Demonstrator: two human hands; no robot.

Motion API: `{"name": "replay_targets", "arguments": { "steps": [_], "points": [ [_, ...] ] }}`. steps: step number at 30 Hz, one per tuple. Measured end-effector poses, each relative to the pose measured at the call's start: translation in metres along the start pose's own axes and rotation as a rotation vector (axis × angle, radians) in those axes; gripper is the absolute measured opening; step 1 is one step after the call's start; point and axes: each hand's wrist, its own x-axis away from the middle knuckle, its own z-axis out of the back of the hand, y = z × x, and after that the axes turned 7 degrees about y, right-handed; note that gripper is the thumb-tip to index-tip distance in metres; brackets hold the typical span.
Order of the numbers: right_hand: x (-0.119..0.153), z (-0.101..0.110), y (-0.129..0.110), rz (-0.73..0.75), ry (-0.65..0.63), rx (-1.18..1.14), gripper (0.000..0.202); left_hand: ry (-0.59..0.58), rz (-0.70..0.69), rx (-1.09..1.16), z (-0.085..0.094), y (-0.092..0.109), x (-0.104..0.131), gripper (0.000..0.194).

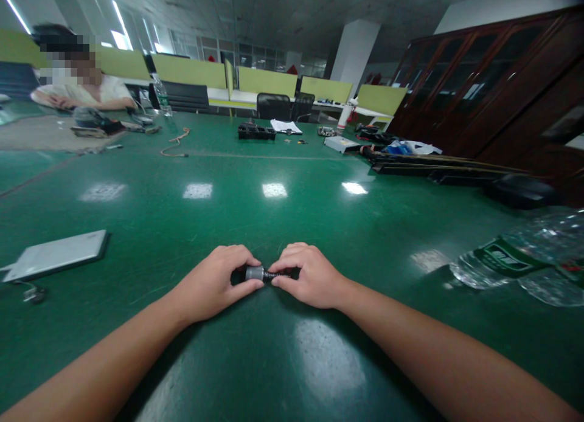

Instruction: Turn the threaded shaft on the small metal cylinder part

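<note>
On the green worktop (219, 212), at the near side, the left hand (219, 282) reaches in from the lower left, palm inward, thumb below and fingers curled above, gripping a grey cylinder (254, 273). Facing it, the right hand (310, 276) comes from the lower right, fingers bent, thumb and fingertips pinched on the dark rod (268, 276) at the cylinder's right end; both pieces lie just above the worktop between the hands. Well to the right are two clear bottles (506, 255) with green labels; whether they hold anything, I cannot tell. A pale slab (59, 255) lies to the left. Farther off come a cord (176, 143), a black tray (256, 132) with unclear contents, papers (286, 127), a white flask (347, 113) and, at left, an upright clear bottle (162, 96) near a seated person (84, 93). A dark cabinet (474, 75) with glass-panelled doors stands at the right, its contents too dim to make out.
</note>
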Motion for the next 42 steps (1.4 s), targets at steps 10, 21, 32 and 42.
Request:
{"name": "replay_targets", "arguments": {
  "steps": [10, 21, 32, 42],
  "points": [
    [0.0004, 0.0012, 0.0009, 0.018, 0.003, 0.001, 0.011, -0.011, 0.007, -0.004, 0.0010, 0.0009, -0.0003, 0.024],
    [0.0001, 0.0007, 0.0005, -0.001, 0.005, 0.005, 0.011, -0.005, 0.011, 0.010, 0.0005, -0.0007, 0.0003, 0.023],
    [0.0001, 0.0007, 0.0001, -0.036, 0.011, -0.005, 0.012, -0.006, 0.026, 0.014, 0.0012, -0.0006, 0.0001, 0.023],
    [0.0001, -0.0015, 0.0016, -0.039, 0.035, -0.014, 0.011, -0.003, 0.037, 0.023, -0.0001, -0.0028, 0.0009, 0.023]
  ]
}}
